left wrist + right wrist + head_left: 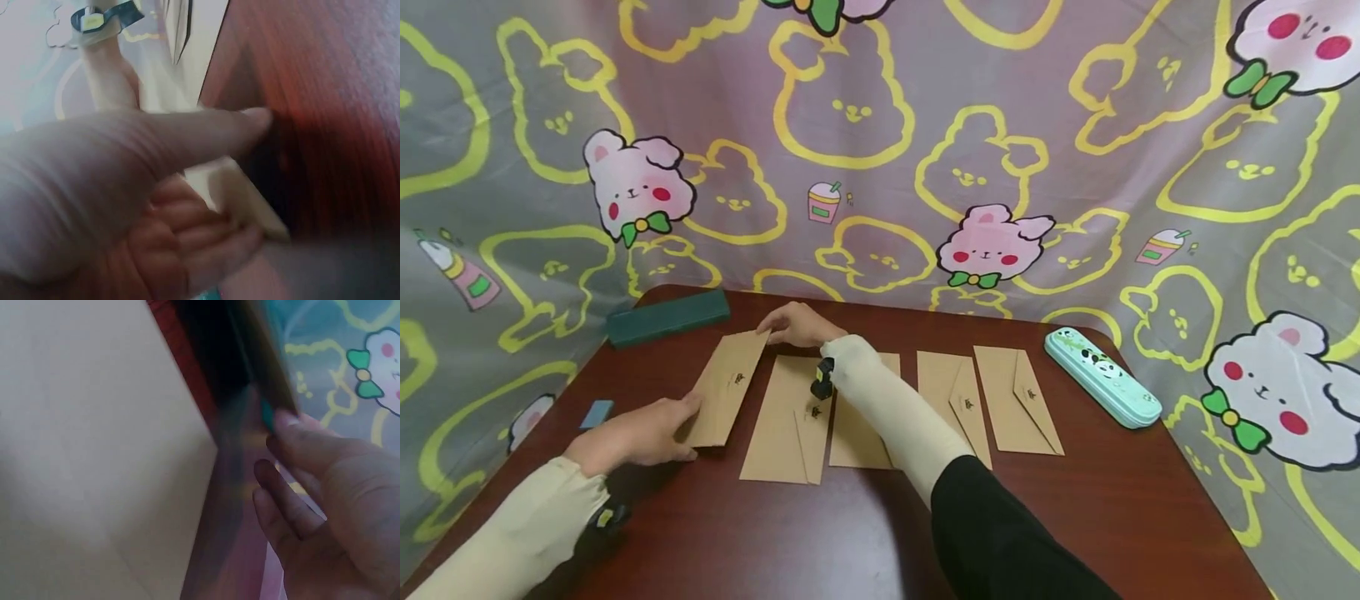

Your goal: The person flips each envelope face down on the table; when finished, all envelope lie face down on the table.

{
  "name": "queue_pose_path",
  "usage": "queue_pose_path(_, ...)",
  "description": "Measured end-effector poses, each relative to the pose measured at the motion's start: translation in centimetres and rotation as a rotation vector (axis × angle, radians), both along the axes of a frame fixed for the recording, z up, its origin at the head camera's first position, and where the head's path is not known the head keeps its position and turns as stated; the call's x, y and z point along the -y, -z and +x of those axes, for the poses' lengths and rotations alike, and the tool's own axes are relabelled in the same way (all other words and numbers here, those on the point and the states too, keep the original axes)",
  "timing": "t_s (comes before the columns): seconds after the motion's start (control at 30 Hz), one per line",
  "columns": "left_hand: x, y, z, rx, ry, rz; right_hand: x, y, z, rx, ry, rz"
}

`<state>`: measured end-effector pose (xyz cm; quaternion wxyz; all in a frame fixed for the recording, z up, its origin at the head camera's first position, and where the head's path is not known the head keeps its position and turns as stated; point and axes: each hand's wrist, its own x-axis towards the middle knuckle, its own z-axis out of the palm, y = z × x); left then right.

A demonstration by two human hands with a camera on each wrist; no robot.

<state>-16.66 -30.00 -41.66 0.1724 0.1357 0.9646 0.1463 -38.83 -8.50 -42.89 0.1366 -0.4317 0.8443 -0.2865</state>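
Observation:
A brown kraft envelope with a small dark print stands tilted at the left of the table, its near edge raised. My right hand pinches its far right corner; the right wrist view shows thumb and forefinger on the envelope's edge. At its near left side is my left hand, fingertips touching the edge. In the left wrist view that hand's thumb is straight and stands off the envelope. More kraft envelopes lie in a row to the right, the nearest envelope just beside the tilted one.
A dark green box lies at the back left, and a small blue block near the left edge. A mint pencil case with a panda print sits on the right. Behind the brown table hangs a patterned curtain. My right forearm crosses over the middle envelopes.

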Motion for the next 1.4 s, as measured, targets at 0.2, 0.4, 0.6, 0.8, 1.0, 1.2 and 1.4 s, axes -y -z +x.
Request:
queue_pose_path(0.2, 0.2, -0.1, -0.7, 0.034, 0.096, 0.217, -0.4, -0.4, -0.6, 0.146, -0.024, -0.128)
queue_pose_path(0.4, -0.2, 0.3, -0.6, -0.014, 0.090, 0.332, 0.8, -1.7, 0.0, 0.231, -0.075, -0.184)
queue_pose_path(0.6, -0.9, 0.4, -0.5, -0.124, 0.069, 0.366, 1.9, -2.6, 0.6, 0.223, 0.039, -0.213)
queue_pose_path(0.8, -0.8, -0.6, 0.6, -0.409, 0.035, 0.374, 2.8, -2.1, 1.2, 0.225, 0.085, -0.188)
queue_pose_path(1.0, -1.5, -1.6, 0.9, -0.600, 0.168, 0.429, 2.4, -1.0, 1.4, 0.243, 0.109, -0.184)
queue_pose_path(1.2, -1.8, -2.1, 0.8, -0.551, 0.149, 0.384, 2.5, 1.0, 1.0, 0.115, 0.120, -0.076)
queue_pose_path(1.4, -1.4, -2.5, 1.1, -0.507, 0.113, 0.308, 3.3, 2.0, 1.3, -0.043, 0.138, 0.105)
